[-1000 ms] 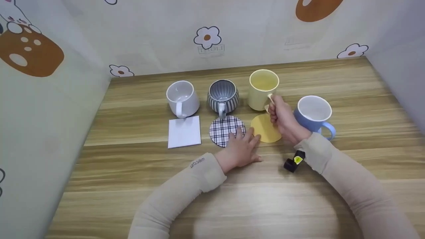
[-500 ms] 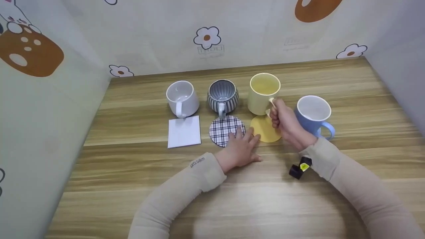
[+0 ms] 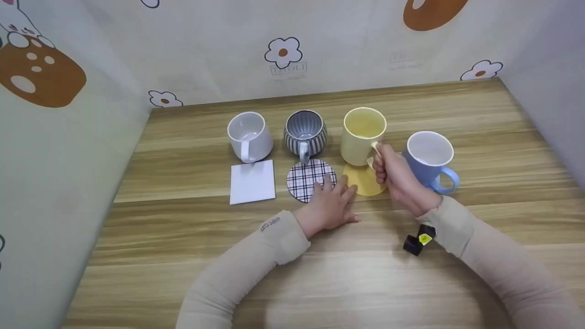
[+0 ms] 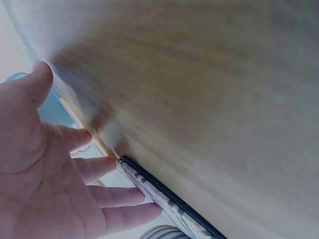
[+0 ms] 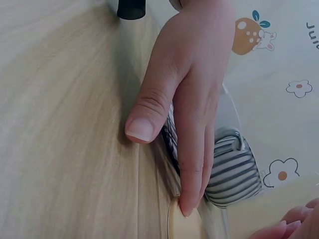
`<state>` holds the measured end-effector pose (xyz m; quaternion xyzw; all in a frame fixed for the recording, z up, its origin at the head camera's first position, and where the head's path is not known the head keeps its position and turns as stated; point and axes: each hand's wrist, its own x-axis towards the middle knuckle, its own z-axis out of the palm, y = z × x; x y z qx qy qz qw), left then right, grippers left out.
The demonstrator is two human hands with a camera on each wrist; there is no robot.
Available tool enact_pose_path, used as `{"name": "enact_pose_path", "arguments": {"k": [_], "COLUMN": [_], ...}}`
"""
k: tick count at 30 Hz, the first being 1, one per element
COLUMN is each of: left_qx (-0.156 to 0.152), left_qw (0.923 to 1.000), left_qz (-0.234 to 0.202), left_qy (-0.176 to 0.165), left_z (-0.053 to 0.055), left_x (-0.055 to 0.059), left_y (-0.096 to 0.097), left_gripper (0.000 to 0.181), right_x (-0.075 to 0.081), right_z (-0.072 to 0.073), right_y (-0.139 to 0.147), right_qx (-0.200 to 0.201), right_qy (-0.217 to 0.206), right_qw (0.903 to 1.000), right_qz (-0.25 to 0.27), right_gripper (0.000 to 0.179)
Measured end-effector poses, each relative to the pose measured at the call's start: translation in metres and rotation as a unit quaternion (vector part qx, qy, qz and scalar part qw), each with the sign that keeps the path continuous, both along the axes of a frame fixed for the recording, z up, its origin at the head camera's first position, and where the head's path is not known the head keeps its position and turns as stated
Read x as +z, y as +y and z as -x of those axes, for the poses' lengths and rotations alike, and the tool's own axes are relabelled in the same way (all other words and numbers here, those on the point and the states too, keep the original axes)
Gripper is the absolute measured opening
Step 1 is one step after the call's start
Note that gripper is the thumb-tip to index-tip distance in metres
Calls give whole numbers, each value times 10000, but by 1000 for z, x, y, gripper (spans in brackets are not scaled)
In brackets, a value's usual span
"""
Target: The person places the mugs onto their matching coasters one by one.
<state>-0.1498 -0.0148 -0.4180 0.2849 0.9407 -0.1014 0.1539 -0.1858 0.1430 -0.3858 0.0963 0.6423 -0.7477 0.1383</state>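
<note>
My right hand (image 3: 400, 178) grips the handle of a pale yellow mug (image 3: 355, 148). The mug is upright, its base overlapping the far edge of a round yellow coaster (image 3: 365, 183) in the head view. My left hand (image 3: 330, 208) lies with fingers spread over the near side of a round plaid coaster (image 3: 302, 180), and one fingertip reaches the yellow coaster. The left wrist view has the left palm (image 4: 50, 184) with straight fingers at the plaid coaster's edge (image 4: 169, 199). In the right wrist view, right fingertips (image 5: 291, 226) show beside the yellow mug.
Left of the yellow mug stand a striped grey mug (image 3: 305, 135) and a white mug (image 3: 251, 139). A square white coaster (image 3: 252, 183) lies before the white one. Close to my right hand stands a blue mug (image 3: 427, 164). Patterned walls (image 3: 205, 55) border the wooden table (image 3: 183, 242).
My right hand has brought the yellow mug toward me, from behind the yellow coaster to over its far edge. My left hand has stayed in place.
</note>
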Motion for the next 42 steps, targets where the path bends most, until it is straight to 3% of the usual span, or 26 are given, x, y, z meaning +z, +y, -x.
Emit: {"name": "enact_pose_path", "arguments": {"k": [10,27,42], "left_qx": [34,105,117], "left_qw": [9999,9998,9999], "left_qz": [-120,-122,-116], "left_qy": [-75,77,15], "left_z": [1,0,1], "left_x": [0,-2,-1], "left_y": [-1,0,0], "left_gripper": [78,82,83], "right_x": [-2,-5,-11], "right_z": [-9,-24,-35], "right_y": [5,11,19], "right_qx": [71,139,197], "right_qy": [-27,-49,6], "right_qw": [10000,9995,9998], "right_qz": [-41,-296,-78], "right_gripper": [46,45,44]}}
